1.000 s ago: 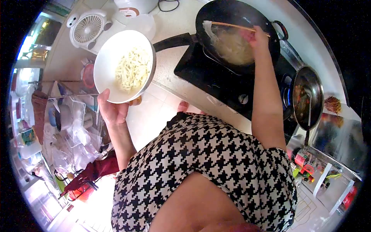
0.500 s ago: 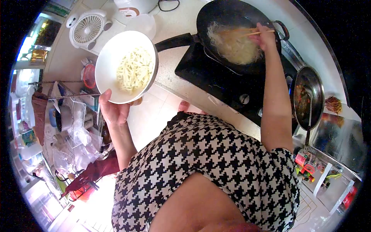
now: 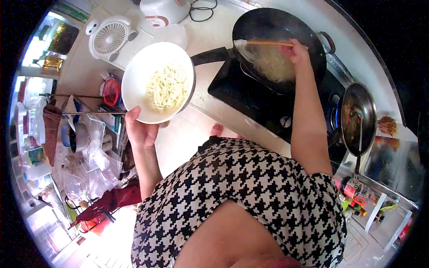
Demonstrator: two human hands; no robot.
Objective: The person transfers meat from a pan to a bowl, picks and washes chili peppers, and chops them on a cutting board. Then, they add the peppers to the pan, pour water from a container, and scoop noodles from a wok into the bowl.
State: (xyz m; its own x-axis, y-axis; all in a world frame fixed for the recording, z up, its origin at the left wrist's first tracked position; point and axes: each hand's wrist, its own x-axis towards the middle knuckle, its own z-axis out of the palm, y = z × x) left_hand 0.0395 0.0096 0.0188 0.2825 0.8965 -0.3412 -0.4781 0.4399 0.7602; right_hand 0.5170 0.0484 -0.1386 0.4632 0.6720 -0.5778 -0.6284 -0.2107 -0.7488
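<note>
In my left hand (image 3: 142, 129) is a white bowl (image 3: 135, 76), gripped by its near rim with the thumb on top. Pale noodles (image 3: 169, 87) fill part of it, and the bowl tilts toward the right. My right hand (image 3: 296, 52) is closed around a pair of chopsticks (image 3: 268, 43) over the black wok (image 3: 279, 24). At the chopsticks' far tips, a clump of noodles (image 3: 241, 43) hangs over the wok's left side. More noodles (image 3: 275, 64) lie in cloudy liquid below my right hand.
The wok sits on a black stove (image 3: 250, 96), its handle (image 3: 210, 56) pointing left. A lit burner is beside a frying pan (image 3: 351, 109) with a utensil in it. A small fan (image 3: 109, 39) and a white appliance (image 3: 163, 10) stand on the counter. A wire rack is at left.
The chopsticks have swung leftward and now lift noodles at the wok's left side. My right hand has shifted slightly left and down. The bowl appears a little further right in view.
</note>
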